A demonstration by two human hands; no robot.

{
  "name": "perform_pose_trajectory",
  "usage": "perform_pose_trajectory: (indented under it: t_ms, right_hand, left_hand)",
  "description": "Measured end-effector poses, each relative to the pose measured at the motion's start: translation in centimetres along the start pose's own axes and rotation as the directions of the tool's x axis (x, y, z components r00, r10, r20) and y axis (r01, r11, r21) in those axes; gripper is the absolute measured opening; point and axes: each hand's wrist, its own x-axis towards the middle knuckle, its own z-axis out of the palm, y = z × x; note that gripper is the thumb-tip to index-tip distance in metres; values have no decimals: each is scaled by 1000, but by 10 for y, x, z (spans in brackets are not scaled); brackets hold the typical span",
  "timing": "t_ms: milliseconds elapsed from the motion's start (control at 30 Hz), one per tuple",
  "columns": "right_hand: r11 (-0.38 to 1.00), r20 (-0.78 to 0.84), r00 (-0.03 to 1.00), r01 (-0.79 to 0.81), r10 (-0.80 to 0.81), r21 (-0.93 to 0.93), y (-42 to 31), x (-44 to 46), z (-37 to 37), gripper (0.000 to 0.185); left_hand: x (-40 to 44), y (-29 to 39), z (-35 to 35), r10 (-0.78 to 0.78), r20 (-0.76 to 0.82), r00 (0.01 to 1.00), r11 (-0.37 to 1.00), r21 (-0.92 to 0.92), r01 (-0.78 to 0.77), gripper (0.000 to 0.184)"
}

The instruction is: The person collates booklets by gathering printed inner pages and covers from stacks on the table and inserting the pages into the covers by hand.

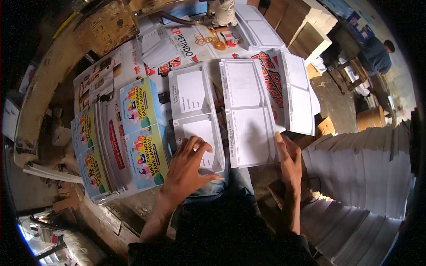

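Running near to far lengthwise, white sheets [253, 128]

The left form stack [191, 95] and right form stack [246, 91] are laid flat on the table [126, 55], separated by a narrow gap. Each white top sheet is printed with two bordered, black-lettered panels.
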Motion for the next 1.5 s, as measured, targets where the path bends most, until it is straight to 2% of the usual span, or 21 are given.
perform_pose_trajectory:
  t_ms: [67,133,233,267,333,400,433,533,600,667,700,733,833,1000,1067,1133,1200,1233,1267,1400,1500]
  right_hand:
    - [992,283,954,114,-95,-50,-16,15,2,80]
    - [987,224,974,73,-39,-144,-32,9,10,80]
    - [858,113,899,437,-423,-268,-2,25,27,72]
    - [853,121,895,446,-429,-272,1,25,28,72]
    - [949,190,934,278,-304,150,3,24,27,73]
    - [948,271,911,278,-312,155,4,27,25,72]
    - [949,344,886,270,-311,164,4,27,25,73]
    - [919,309,870,327,-383,219,1,8,40,68]
    - [909,290,863,382,-415,164,-5,6,38,64]
    - [863,110,913,326,-394,386,-11,6,30,63]
    - [939,104,937,320,-333,123,-34,-1,21,65]
    - [937,104,935,327,-340,121,-38,-1,19,65]
    - [928,101,925,356,-366,108,-28,-3,14,66]
    - [914,444,802,315,-400,255,11,-12,69,65]
    - [900,535,728,398,-428,178,10,-13,93,66]
    - [921,500,786,224,-365,320,24,-24,91,63]
    - [938,451,841,170,-297,301,31,-20,96,60]
    - [946,456,829,266,-323,186,54,-2,101,58]
    - [978,464,872,73,-157,194,22,-17,97,61]
    - [998,429,902,36,-57,56,-13,-35,93,73]
    - [1000,414,910,-11,11,-2,-4,-26,93,82]
  left_hand:
    - [-3,-11,2,16,12,1000,999,-41,-16,35]
    - [-6,-18,3,44,35,998,996,-84,-41,33]
    - [-11,-25,3,-55,81,995,958,-276,75,33]
    - [-14,-27,6,5,-6,1000,970,-241,-7,24]
    - [-23,-24,9,62,-100,993,976,-201,-82,14]
    - [-33,-6,3,-198,-224,954,916,-388,99,8]
    - [-40,1,-4,-349,-154,925,887,-374,272,4]
    - [-45,-4,7,-365,-289,885,805,-576,144,10]
    - [-47,-7,7,-341,-307,888,815,-568,116,13]
    - [-47,-9,8,-312,-329,891,827,-556,84,16]
    - [-45,-12,12,-297,-333,895,783,-622,29,18]
    - [-43,-13,15,-282,-337,898,729,-684,-28,19]
    - [-41,-3,5,-325,-270,906,729,-683,57,15]
    - [-43,-11,14,-265,-195,944,716,-696,57,15]
    - [-45,-12,6,-279,-137,951,719,-686,112,21]
    - [-45,-9,-14,-87,-177,980,831,-556,-26,32]
    - [-60,-11,-39,-176,-187,966,859,-509,58,44]
    - [-66,-17,-53,-173,-193,966,935,-341,99,49]
    - [-71,-24,-64,-165,-198,966,978,-160,135,54]
    - [-85,-60,-65,-148,-110,983,989,-40,144,59]
    - [-87,-75,-59,-163,-92,982,979,-140,149,56]
